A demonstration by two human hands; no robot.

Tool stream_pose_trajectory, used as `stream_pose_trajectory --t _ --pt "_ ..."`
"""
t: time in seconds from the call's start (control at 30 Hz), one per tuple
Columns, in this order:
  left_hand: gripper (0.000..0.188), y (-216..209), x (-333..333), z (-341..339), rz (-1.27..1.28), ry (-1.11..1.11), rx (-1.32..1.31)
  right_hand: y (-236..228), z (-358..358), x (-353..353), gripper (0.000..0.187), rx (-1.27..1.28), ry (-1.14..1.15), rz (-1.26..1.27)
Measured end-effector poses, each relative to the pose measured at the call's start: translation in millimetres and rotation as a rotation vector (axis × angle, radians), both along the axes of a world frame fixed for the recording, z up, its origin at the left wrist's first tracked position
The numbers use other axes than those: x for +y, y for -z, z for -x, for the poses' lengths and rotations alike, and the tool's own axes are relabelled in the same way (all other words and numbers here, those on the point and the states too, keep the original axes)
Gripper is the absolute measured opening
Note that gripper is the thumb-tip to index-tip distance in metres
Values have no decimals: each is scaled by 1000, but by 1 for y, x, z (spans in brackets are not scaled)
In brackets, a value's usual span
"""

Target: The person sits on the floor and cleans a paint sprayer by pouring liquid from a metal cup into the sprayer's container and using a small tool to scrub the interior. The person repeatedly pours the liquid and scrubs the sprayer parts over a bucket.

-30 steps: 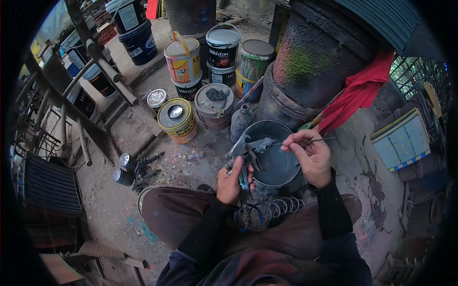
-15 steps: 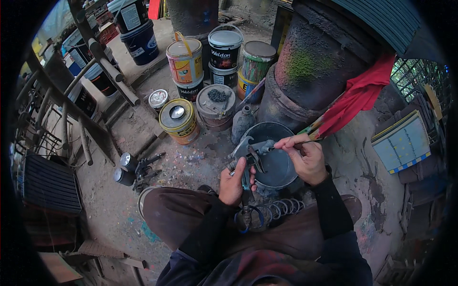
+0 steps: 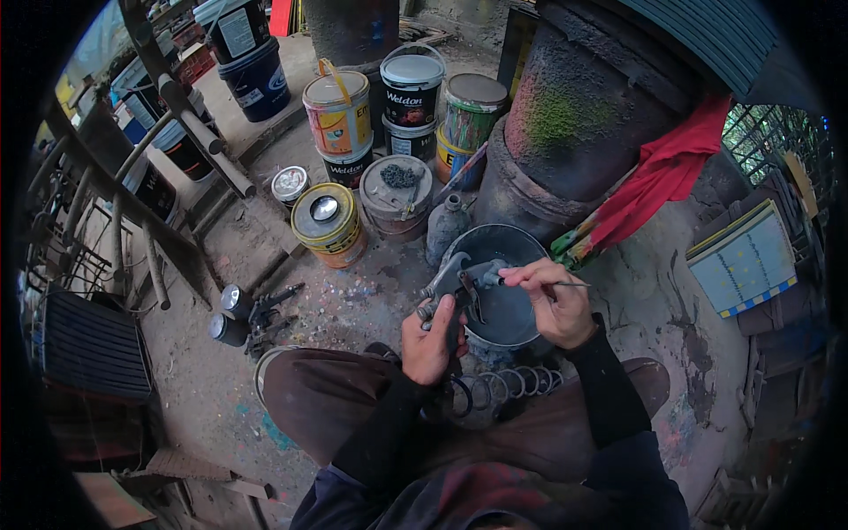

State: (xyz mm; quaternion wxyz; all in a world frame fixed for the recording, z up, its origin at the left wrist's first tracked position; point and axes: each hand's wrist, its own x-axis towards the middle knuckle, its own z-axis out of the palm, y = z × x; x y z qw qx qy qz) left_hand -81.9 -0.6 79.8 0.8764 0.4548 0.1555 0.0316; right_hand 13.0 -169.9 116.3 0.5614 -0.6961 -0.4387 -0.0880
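Observation:
My left hand (image 3: 427,344) is wrapped round the handle of a grey metal spray gun (image 3: 452,272). The gun's front points right, over a grey bucket (image 3: 541,251) on the ground. My right hand (image 3: 559,309) pinches a thin dark rod (image 3: 572,284) at the gun's front end. One end of this rod sticks out to the right past my fingers; its other end is hidden at the gun, so I cannot tell its kind. A coiled hose (image 3: 521,382) lies below the gun, across my lap.
Beyond the bucket stand a grey bottle (image 3: 449,226), a lidded bucket (image 3: 397,205) and a yellow paint can (image 3: 329,231). More stacked paint buckets (image 3: 412,93) are behind them. A red cloth (image 3: 649,185) hangs by a big drum (image 3: 592,115). Other spray guns (image 3: 258,320) lie left.
My right hand has shifted slightly down and left, its fingers now raised along the rod, and more of the rod shows on the right. My left hand keeps its hold, tilted slightly.

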Motion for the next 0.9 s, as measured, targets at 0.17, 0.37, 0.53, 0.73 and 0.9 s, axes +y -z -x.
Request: stream_pose_trajectory --t 0.17,0.37,0.53,0.73,0.9 --pt "26 -4 -1 2 -46 -33 0 6 11 1 11 116 34 -126" --pt "26 -9 -4 3 -21 -77 -39 14 26 12 14 247 95 -313" --pt "25 -3 -3 6 -94 -91 -69 24 37 25 16 261 166 -460" --pt "31 0 -5 9 -255 -199 -111 28 44 44 15 230 285 -550" --pt "28 4 6 11 -219 -218 -107 25 43 47 16 312 267 -601"
